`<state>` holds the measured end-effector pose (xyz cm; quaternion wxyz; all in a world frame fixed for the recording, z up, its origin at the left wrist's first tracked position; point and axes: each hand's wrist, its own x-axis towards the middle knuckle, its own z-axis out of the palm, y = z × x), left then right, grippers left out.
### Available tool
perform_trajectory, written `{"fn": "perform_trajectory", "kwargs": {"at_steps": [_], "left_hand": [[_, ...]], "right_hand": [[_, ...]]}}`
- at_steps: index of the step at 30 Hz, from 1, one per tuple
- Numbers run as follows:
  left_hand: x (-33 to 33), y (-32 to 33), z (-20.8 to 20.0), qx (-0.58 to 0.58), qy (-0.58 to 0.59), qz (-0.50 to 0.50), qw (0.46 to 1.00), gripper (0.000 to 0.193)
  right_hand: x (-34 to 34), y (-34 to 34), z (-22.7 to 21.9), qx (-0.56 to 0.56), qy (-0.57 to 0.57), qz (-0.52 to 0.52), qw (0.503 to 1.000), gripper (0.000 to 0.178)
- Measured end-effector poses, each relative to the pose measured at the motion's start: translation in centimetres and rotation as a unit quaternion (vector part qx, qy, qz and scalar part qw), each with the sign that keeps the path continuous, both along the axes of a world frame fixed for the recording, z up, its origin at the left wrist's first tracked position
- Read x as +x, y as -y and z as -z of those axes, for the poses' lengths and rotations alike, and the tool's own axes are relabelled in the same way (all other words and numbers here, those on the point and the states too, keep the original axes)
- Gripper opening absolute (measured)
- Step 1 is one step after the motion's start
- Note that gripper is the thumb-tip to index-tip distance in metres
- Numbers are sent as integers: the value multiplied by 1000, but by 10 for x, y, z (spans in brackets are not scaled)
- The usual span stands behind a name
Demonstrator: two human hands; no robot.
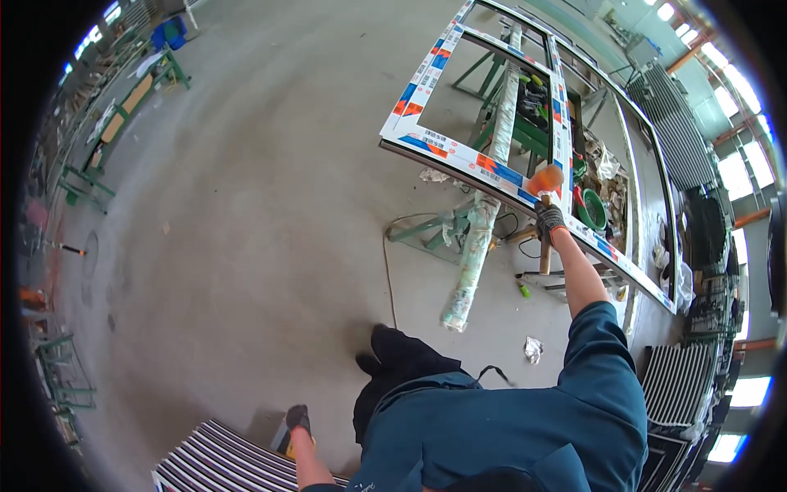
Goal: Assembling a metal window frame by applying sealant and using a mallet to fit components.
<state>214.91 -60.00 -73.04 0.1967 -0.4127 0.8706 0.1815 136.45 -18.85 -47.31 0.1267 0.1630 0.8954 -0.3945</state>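
My right hand [550,220], in a grey glove, is closed around the wooden handle of a mallet [545,256]. The mallet's orange head lies over the near rail of a large window frame [467,157]. White film with blue and orange printing covers much of this frame. It rests on a wrapped support bar [471,266] and green stands. My left hand [298,418], also gloved, hangs low beside my body. Close to it are a grey and yellow object [284,444] and a stack of striped profiles [238,459]. Its fingers are too small and dark to read.
Beneath the frame, a green basket [592,210] sits among tools and scraps. A cable [388,271] trails over the floor near my feet. Crumpled paper [533,350] lies to the right. Workbenches [123,115] line the far left; profile stacks [676,384] stand at the right.
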Motion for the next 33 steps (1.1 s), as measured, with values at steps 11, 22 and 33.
{"fn": "perform_trajectory", "kwargs": {"at_steps": [11, 22, 33], "left_hand": [[-307, 186, -37, 318, -102, -27, 942, 32], [-521, 400, -64, 227, 170, 173, 943, 35], [-853, 572, -51, 142, 256, 447, 845, 48]], "right_hand": [[18, -6, 42, -44, -131, 171, 976, 32], [11, 81, -15, 183, -91, 160, 966, 47], [-22, 120, -29, 124, 138, 457, 870, 36]]}}
